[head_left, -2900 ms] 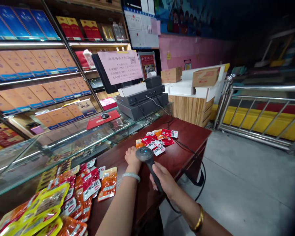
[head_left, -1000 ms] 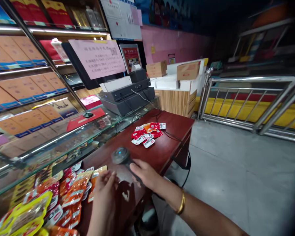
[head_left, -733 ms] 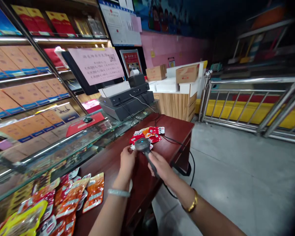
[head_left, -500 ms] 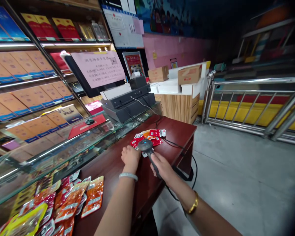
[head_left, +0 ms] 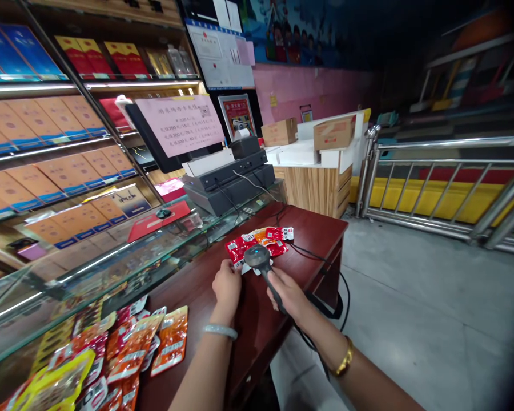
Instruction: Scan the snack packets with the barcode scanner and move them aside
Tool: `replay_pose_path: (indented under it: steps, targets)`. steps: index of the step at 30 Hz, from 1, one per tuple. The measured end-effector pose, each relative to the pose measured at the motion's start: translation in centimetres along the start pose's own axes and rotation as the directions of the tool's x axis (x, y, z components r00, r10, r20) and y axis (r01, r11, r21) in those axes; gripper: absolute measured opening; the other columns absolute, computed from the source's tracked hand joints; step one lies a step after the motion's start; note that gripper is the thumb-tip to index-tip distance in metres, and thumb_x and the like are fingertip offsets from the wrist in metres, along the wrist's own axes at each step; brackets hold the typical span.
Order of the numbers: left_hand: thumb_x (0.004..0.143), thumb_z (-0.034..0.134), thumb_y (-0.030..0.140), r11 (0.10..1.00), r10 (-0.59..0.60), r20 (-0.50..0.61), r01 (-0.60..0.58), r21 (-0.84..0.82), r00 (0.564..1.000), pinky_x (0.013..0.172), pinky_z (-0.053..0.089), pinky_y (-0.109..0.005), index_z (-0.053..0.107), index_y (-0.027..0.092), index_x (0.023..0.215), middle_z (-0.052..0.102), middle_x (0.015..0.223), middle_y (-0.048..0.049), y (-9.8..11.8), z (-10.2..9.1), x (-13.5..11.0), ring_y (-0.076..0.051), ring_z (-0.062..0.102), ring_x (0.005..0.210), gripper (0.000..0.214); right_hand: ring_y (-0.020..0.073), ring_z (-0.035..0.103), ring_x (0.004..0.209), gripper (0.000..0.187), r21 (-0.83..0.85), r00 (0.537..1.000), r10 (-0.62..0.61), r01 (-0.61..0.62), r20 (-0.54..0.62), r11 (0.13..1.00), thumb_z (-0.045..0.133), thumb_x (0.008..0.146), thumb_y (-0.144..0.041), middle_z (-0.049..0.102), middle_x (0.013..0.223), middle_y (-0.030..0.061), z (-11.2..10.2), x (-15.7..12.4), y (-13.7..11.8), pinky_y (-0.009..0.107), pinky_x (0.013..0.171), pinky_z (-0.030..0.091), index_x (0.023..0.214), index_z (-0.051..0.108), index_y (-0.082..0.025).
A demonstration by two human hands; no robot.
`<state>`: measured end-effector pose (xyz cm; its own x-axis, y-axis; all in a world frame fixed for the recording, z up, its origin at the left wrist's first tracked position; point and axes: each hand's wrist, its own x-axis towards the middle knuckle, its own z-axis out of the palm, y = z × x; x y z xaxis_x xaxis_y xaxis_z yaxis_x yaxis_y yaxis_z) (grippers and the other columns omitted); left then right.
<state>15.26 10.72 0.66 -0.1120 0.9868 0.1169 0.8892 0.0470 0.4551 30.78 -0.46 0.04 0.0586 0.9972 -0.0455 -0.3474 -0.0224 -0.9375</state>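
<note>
My right hand (head_left: 289,294) is wrapped round the handle of a dark barcode scanner (head_left: 258,258), whose head is over the near side of a small pile of snack packets. My left hand (head_left: 227,286) is just left of the scanner, its fingers closed at the lower edge of a red snack packet (head_left: 236,248). Partly under the scanner lie more packets, among them a red one with a white end (head_left: 279,233) and an orange one (head_left: 261,234). A larger heap of orange, red and yellow snack packets (head_left: 132,349) lies on the near left of the reddish-brown desk (head_left: 199,291).
A glass display counter (head_left: 107,279) runs along the left, bearing a cash drawer with a printer (head_left: 240,171) and a monitor with a pink handwritten sign (head_left: 182,125). The scanner's black cable (head_left: 345,285) hangs off the desk's right side. Metal railings (head_left: 432,188) stand at right.
My left hand has turned, and its fingers now reach the red packet, which shows more fully. The scanner stays over the pile in my right hand. The view has shifted slightly.
</note>
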Motion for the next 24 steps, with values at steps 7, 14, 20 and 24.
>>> replay_pose_path:
  steps: [7,14,20,24]
  targets:
    - [0.09,0.058,0.034,0.985,0.06,-0.09,-0.074,-0.155,0.994,0.069,0.041,-0.026,0.061,0.023,0.105,0.073,0.09,-0.0046,-5.2,-2.9,-3.0,-0.02,0.067,0.083,0.019,0.0079,0.038,0.037,0.064,0.019,0.99,-0.011,0.008,0.138,1.0,0.058,0.079,-0.078,0.047,0.049,-0.0112,3.4,-0.9,0.0,0.021,0.04,0.032,0.105,0.058,-0.019]
    - [0.09,0.056,0.035,0.986,-0.002,-0.145,-0.022,-0.164,0.989,0.069,0.041,-0.027,0.06,0.022,0.101,0.069,0.083,-0.0026,-11.1,-6.5,-6.6,-0.02,0.065,0.079,0.018,0.0078,0.039,0.039,0.067,0.022,0.934,0.029,-0.039,0.356,0.999,0.058,0.079,-0.08,0.049,0.053,-0.0095,9.1,-1.4,1.4,0.021,0.04,0.032,0.106,0.059,-0.018]
    - [0.092,0.053,0.038,0.981,-0.185,-0.175,0.193,0.028,0.967,0.067,0.042,-0.028,0.059,0.021,0.106,0.074,0.095,-0.008,-15.2,-10.6,-10.6,-0.023,0.07,0.087,0.023,0.0079,0.042,0.039,0.06,-0.055,0.88,0.075,-0.056,0.469,0.997,0.056,0.083,-0.078,0.05,0.054,-0.009,11.7,-2.3,3.9,0.021,0.041,0.034,0.098,0.056,-0.02]
    - [0.095,0.045,0.043,0.896,-0.188,-0.264,0.275,0.349,0.946,0.073,0.046,-0.035,0.056,0.016,0.118,0.074,0.097,-0.016,-17.0,-12.7,-12.6,-0.031,0.071,0.093,0.037,0.0078,0.043,0.04,0.057,-0.088,0.868,0.068,-0.027,0.493,0.996,0.055,0.086,-0.076,0.051,0.055,-0.0084,11.8,-2.6,4.7,0.021,0.04,0.033,0.097,0.057,-0.02]
